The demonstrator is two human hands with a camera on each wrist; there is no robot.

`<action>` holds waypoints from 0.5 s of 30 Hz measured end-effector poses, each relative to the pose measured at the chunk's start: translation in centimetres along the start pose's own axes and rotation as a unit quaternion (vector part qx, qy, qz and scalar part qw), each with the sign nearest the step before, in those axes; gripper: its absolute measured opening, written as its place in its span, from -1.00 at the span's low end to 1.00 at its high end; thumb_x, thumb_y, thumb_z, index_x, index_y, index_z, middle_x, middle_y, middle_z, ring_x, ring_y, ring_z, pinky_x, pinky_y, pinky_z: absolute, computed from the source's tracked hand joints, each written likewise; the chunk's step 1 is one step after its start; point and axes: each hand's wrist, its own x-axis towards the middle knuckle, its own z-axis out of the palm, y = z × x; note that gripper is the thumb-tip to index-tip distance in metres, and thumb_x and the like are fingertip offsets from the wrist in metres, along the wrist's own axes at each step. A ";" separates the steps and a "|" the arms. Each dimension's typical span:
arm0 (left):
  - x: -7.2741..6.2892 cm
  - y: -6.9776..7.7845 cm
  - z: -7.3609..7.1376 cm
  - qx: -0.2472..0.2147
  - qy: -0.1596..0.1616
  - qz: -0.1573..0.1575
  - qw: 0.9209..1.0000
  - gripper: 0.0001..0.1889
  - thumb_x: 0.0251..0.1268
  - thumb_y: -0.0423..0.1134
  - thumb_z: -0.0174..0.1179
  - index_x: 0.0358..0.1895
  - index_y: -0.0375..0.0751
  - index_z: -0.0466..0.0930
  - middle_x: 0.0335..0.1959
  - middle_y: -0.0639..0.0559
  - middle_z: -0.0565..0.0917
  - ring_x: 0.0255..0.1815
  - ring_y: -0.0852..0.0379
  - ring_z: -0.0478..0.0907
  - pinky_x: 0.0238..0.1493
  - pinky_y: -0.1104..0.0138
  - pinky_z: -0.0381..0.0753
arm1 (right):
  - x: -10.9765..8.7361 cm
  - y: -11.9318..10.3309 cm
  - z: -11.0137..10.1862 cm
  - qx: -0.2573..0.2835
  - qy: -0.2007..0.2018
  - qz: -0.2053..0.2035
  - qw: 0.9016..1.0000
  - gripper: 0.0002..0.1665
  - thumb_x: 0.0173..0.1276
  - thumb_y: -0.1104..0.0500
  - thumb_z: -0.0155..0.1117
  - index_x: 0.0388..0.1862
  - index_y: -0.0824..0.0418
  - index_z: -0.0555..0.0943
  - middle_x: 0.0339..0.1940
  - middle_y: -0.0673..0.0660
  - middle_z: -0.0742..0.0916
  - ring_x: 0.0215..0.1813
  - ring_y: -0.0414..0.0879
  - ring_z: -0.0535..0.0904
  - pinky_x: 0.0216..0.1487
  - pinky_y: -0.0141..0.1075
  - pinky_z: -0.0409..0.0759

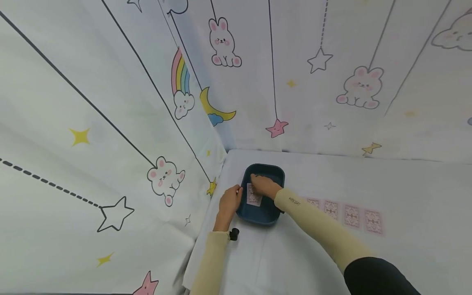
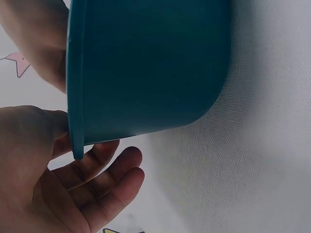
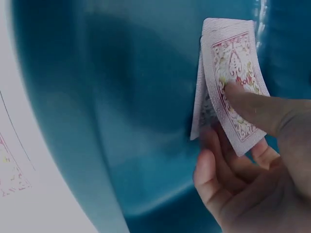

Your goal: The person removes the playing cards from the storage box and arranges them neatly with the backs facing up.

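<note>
Below the centre of the head view, the right hand (image 1: 264,186) pinches a card (image 3: 235,63) with its fingers, inside the bin (image 1: 254,219); the left hand (image 1: 229,200) grips the rim.

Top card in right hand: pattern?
Top card: reddish scrollwork, yellow touches, pale border; best: right wrist view.

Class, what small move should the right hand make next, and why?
Perhaps ease the upper card clear of the lower card: the right hand pinches the upper one, the two overlap, and the left hand grips the bin.
</note>
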 end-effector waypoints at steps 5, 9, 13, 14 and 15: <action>0.0 0.0 -0.1 -0.001 0.000 -0.005 1.000 -0.71 0.60 -0.10 0.00 -0.33 -0.15 0.53 -0.49 -0.01 0.59 -0.56 0.13 0.43 -0.51 0.30 0.36 | -0.5 -0.2 -0.6 0.059 -0.011 -0.004 0.998 -0.29 0.54 0.29 0.10 0.55 0.36 0.08 0.42 0.41 0.47 0.35 0.20 0.52 0.34 -0.01 0.48; 0.0 -0.1 0.0 -0.003 0.000 -0.002 1.000 -0.72 0.59 -0.12 0.01 -0.34 -0.15 0.52 -0.50 -0.02 0.57 -0.57 0.13 0.42 -0.52 0.29 0.35 | -1.0 0.0 -1.2 0.118 -0.008 -0.019 0.993 -0.44 0.44 0.44 0.11 0.38 0.31 0.28 0.16 0.34 0.62 0.06 0.09 0.62 0.03 -0.11 0.62; 0.0 -0.1 0.1 -0.008 -0.001 -0.006 1.000 -0.72 0.59 -0.11 0.01 -0.33 -0.15 0.53 -0.49 -0.01 0.58 -0.55 0.13 0.42 -0.50 0.29 0.36 | -1.5 0.8 -1.5 0.173 -0.006 -0.032 0.984 -0.54 0.41 0.49 0.07 0.24 0.24 0.40 0.06 0.29 0.64 -0.14 -0.04 0.61 -0.23 -0.23 0.66; 0.0 0.0 0.1 -0.009 -0.002 -0.007 1.000 -0.72 0.59 -0.11 0.01 -0.32 -0.15 0.53 -0.48 -0.02 0.59 -0.54 0.12 0.43 -0.49 0.28 0.37 | -1.8 1.1 -1.6 0.187 -0.005 -0.035 0.982 -0.54 0.41 0.48 0.06 0.25 0.22 0.42 0.07 0.29 0.64 -0.16 -0.05 0.62 -0.25 -0.23 0.67; 0.0 0.0 0.1 -0.008 -0.001 -0.008 1.000 -0.72 0.59 -0.11 0.01 -0.31 -0.15 0.54 -0.47 -0.02 0.60 -0.53 0.12 0.44 -0.47 0.28 0.38 | -2.0 1.4 -1.7 0.196 -0.002 -0.038 0.980 -0.54 0.42 0.47 0.06 0.26 0.21 0.43 0.10 0.29 0.64 -0.17 -0.06 0.62 -0.26 -0.24 0.68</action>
